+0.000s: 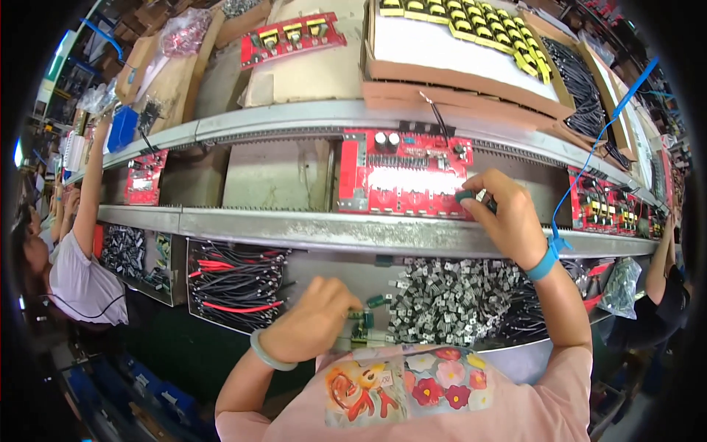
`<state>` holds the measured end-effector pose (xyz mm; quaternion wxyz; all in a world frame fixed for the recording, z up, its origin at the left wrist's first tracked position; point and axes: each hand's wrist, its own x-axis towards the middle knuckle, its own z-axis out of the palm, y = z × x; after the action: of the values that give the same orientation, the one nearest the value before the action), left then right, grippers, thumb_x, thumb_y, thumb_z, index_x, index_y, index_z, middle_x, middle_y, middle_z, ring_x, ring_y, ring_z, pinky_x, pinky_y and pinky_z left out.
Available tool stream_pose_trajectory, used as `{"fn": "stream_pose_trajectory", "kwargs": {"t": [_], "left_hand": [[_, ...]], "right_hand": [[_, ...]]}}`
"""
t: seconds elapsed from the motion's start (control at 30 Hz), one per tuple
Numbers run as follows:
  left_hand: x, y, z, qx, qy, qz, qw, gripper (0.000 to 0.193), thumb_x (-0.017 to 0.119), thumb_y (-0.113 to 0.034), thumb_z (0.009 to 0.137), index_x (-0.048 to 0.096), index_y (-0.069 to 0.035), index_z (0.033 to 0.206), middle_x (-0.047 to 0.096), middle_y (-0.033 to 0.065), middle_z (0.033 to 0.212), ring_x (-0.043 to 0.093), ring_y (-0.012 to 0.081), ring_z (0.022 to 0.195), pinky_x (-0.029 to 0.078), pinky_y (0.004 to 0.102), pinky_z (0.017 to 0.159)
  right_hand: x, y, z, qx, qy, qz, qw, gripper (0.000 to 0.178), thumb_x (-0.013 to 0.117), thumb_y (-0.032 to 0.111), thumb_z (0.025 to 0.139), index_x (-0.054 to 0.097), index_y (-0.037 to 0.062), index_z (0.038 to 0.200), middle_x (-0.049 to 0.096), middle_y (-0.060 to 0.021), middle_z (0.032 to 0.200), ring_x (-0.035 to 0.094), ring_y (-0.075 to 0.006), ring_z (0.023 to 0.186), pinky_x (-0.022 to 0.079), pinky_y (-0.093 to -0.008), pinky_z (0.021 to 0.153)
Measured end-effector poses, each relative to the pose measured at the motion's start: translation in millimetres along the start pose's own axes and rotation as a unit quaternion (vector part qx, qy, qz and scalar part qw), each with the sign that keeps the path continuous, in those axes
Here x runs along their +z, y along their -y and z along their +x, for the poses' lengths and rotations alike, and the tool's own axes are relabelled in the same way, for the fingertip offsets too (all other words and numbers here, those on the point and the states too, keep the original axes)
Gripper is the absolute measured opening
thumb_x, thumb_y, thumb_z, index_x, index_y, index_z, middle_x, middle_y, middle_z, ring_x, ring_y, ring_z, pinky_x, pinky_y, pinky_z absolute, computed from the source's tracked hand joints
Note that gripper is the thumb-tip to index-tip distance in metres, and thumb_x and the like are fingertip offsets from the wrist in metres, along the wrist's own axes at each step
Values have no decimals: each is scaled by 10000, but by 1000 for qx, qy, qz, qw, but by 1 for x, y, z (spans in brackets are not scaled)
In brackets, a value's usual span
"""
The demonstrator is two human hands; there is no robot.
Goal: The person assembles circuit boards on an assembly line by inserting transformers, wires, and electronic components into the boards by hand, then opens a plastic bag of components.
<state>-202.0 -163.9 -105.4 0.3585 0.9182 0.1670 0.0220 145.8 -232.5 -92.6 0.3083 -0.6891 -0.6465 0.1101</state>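
Note:
My right hand [504,214] is over the right edge of a red circuit board [416,173] on the conveyor. Its thumb and forefinger pinch a small dark green capacitor [464,196] at the board's edge. Down at the parts tray, my left hand [317,317] has its fingers curled together. Beside those fingertips lies another green capacitor [376,301]; whether the fingers grip anything is hidden. A heap of metal-tabbed black transistors [453,298] fills the tray to the right of my left hand.
Black and red cables [236,283] lie left of my left hand. Metal rails [309,227] border the conveyor, which carries more red boards [143,179]. Cardboard trays hold yellow-black transformers [471,26] and black cables [574,77]. A blue cord [596,144] runs from my right wristband. Co-workers sit at both sides.

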Motion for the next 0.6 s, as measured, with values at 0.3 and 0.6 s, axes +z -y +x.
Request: {"fn": "stream_pose_trajectory", "kwargs": {"t": [0.3,0.6], "left_hand": [[15,2,1,-24,31,3,999,271,754,-73,824,634,-19,1060,584,155,1011,558,364,943,483,430,829],[-11,-3,2,-35,15,-19,999,372,729,22,823,660,-18,1187,578,151,1020,593,326,942,509,367,826]], "right_hand": [[-3,3,11,-30,7,14,999,224,748,-7,808,673,8,1018,662,-164,922,673,-332,781,520,-397,674],[-9,-3,15,-68,39,2,997,184,720,-79,770,683,-15,938,677,-159,946,684,-376,858,560,-419,736]]}}
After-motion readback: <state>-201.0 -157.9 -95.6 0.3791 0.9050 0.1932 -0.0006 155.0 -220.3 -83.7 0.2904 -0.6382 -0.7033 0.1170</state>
